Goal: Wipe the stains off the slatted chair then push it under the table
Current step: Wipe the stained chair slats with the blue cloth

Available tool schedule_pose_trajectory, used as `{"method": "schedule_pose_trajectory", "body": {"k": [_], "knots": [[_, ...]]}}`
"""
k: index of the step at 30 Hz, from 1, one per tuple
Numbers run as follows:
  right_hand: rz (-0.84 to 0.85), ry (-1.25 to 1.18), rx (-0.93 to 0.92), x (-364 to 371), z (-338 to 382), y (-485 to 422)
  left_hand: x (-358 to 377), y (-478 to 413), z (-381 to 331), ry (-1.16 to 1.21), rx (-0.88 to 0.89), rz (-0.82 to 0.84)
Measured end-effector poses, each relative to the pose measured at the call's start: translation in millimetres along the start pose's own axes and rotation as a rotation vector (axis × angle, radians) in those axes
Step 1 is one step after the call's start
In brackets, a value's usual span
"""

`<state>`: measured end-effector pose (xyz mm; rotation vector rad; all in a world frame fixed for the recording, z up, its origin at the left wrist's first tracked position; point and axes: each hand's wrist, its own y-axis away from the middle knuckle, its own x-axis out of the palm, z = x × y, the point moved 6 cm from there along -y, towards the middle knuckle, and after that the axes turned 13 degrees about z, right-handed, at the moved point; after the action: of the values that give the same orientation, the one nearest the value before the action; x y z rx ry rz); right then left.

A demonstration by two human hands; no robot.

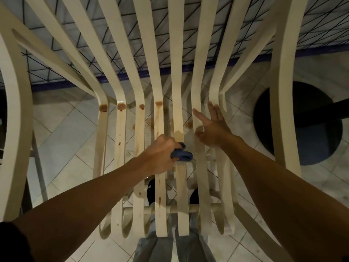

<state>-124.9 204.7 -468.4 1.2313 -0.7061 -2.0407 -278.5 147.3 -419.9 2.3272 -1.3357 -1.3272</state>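
A cream slatted chair (140,118) fills the view from above, its seat slats running toward me. Brown stains (121,106) sit at the bend of the left slats, with streaks running down them. My left hand (160,154) grips a bunched blue cloth (182,154) and presses it on a middle seat slat. My right hand (211,125) rests flat on the slats to the right, fingers spread and straight. The slats under and beside my right hand look mostly free of stains.
A table edge with a blue rim and black-lined cloth (170,70) lies beyond the chair back. A dark round table base (302,125) stands at the right on the tiled floor (62,129). My legs and shoes (151,191) show beneath the seat.
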Motion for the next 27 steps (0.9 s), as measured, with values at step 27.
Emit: {"method": "schedule_pose_trajectory", "body": {"k": [27], "knots": [[-0.017,-0.025,0.017,3.3,1.6,2.2,1.1,3.7,17.6,0.144,-0.18,-0.125]]}}
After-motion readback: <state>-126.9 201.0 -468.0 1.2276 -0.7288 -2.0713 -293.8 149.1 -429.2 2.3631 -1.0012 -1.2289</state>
